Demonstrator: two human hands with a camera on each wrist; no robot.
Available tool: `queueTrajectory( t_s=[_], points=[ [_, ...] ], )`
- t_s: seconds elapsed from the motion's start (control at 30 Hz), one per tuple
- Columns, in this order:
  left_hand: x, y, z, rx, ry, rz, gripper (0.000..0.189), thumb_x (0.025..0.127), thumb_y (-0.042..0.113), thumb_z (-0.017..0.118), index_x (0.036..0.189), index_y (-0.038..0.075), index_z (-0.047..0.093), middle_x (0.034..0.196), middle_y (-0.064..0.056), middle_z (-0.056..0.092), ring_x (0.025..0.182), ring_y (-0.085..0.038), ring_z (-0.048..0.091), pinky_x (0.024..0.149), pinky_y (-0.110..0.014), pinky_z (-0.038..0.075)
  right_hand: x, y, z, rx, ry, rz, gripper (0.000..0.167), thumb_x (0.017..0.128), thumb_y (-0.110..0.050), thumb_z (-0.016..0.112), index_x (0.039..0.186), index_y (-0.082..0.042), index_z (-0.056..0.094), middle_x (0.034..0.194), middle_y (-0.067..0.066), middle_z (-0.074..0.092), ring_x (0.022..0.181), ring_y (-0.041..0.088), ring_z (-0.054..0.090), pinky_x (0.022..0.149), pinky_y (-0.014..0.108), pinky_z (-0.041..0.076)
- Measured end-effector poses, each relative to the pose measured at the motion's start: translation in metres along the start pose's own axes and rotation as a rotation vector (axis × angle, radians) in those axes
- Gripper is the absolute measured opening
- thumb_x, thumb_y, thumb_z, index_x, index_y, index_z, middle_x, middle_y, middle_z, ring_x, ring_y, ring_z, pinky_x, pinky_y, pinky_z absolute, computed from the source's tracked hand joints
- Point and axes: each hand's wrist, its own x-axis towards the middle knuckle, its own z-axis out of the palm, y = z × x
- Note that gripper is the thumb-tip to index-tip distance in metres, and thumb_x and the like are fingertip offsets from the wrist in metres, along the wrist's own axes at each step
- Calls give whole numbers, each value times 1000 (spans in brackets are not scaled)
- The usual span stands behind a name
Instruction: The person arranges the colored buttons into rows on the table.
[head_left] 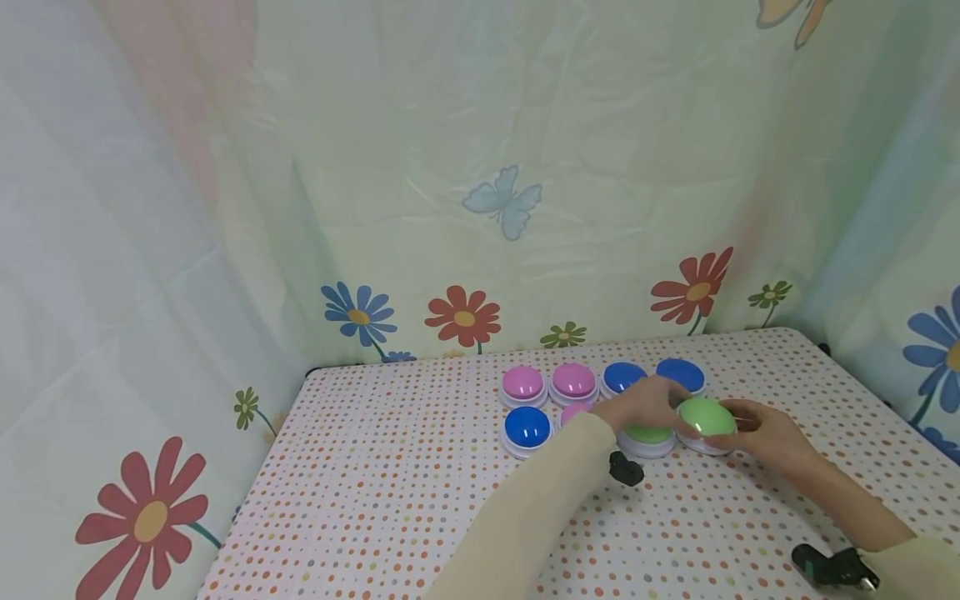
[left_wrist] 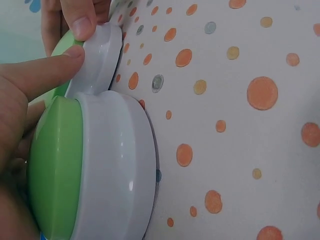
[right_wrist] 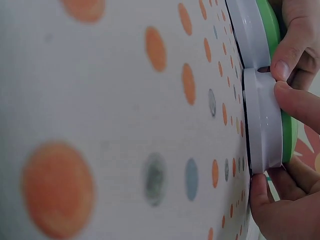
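At the right end of the front row is a green dome button [head_left: 705,417] on a white round base, with both hands on it. My left hand [head_left: 647,403] reaches over a second green button [head_left: 648,437] and holds the first one's left side, thumb in front. From the right, my right hand [head_left: 768,433] grips the same button, its thumb at the near edge and fingers at the side. In the left wrist view the two thumb tips lie close together by the far green button [left_wrist: 102,60]. The near green button [left_wrist: 56,170] stands right beside it, partly under the left palm.
Behind are two pink buttons [head_left: 522,384] and two blue buttons [head_left: 624,377] in a row. Another blue button [head_left: 527,427] is front left, beside a pink button [head_left: 574,413] mostly hidden by my left arm. The dotted tabletop [head_left: 360,483] meets a flowered curtain [head_left: 420,208] behind.
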Motion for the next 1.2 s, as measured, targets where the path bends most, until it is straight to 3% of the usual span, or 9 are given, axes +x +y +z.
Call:
queueTrajectory(
  t_s=[0.2,0.63,1.2],
  points=[
    [-2,1,1,5,-4,19,61,78,37,82,134,31,57,131,20,54,118,3,48,93,-20,43,1,4,2,11,5,1,108,76,-51,79,145,13,25,137,41,34,121,56,36,89,63,42],
    [-2,2,2,38,-1,49,61,80,38,80,136,30,56,131,21,54,117,5,47,92,-18,42,-5,-2,0,57,17,12,99,79,-37,80,144,13,25,138,41,31,122,57,33,92,66,39],
    [-9,-4,0,66,20,45,63,81,39,79,138,31,54,132,21,53,118,6,46,93,-18,41,4,2,8,54,8,1,101,78,-40,81,145,12,25,138,41,32,122,57,34,89,62,42]
  ],
)
